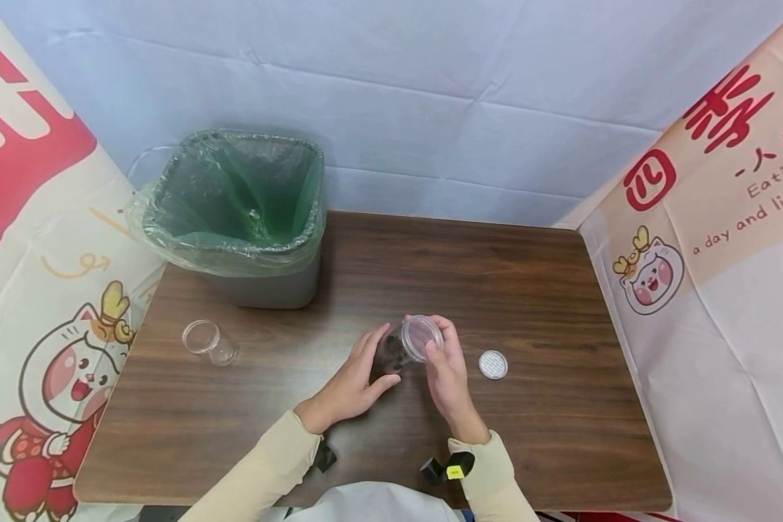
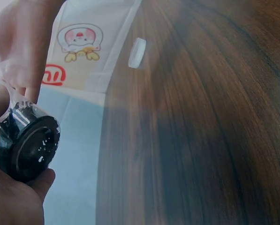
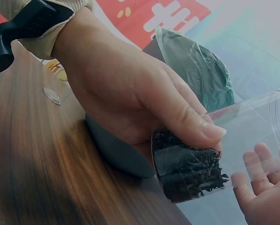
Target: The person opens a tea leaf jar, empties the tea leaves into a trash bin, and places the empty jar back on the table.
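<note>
A clear cylindrical jar (image 1: 421,339), tilted with its mouth toward the right, is held between both hands above the table. Dark, dry, shredded leaves (image 3: 189,166) that look like tea lie at its base end. My left hand (image 1: 352,384) grips the jar round that lower part, thumb on the near side. At the mouth end, my right hand (image 1: 449,373) holds the jar with the thumb by the rim and the fingers behind. On the table right of the right hand lies a round white lid (image 1: 493,365). Whether anything covers the mouth, I cannot tell.
Toward the back left stands a grey bin (image 1: 267,283) lined with a green plastic bag (image 1: 235,246). A second clear jar (image 1: 210,342) sits on the left of the brown wooden table (image 1: 528,290). Printed cloth hangs at both sides, a pale cloth behind.
</note>
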Tool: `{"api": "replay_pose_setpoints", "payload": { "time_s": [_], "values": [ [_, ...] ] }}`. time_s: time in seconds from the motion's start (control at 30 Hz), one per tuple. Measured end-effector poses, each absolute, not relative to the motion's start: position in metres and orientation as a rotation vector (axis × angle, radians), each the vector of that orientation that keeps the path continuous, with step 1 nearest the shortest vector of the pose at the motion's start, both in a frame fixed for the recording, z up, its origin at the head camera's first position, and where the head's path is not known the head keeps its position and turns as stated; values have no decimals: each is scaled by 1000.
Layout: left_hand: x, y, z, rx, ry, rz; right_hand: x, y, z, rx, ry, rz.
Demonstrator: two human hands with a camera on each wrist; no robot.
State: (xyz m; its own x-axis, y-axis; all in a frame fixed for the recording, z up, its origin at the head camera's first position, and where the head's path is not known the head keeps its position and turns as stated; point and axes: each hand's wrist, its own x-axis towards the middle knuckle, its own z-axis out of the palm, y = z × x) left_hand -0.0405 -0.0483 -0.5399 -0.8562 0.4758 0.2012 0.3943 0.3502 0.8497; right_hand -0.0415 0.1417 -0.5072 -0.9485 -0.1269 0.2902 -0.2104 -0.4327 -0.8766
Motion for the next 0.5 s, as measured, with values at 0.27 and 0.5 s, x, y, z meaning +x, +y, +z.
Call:
{"api": "replay_pose_setpoints", "payload": {
  "time_s": [0.27,0.5],
  "values": [
    [-41,-48,-539,805,2506,1545,-43,143,-505,496,-1665,2580],
    [-40,-49,-540,793,2508,1535,-43,143,-505,506,-1710,2558]
  ]
}}
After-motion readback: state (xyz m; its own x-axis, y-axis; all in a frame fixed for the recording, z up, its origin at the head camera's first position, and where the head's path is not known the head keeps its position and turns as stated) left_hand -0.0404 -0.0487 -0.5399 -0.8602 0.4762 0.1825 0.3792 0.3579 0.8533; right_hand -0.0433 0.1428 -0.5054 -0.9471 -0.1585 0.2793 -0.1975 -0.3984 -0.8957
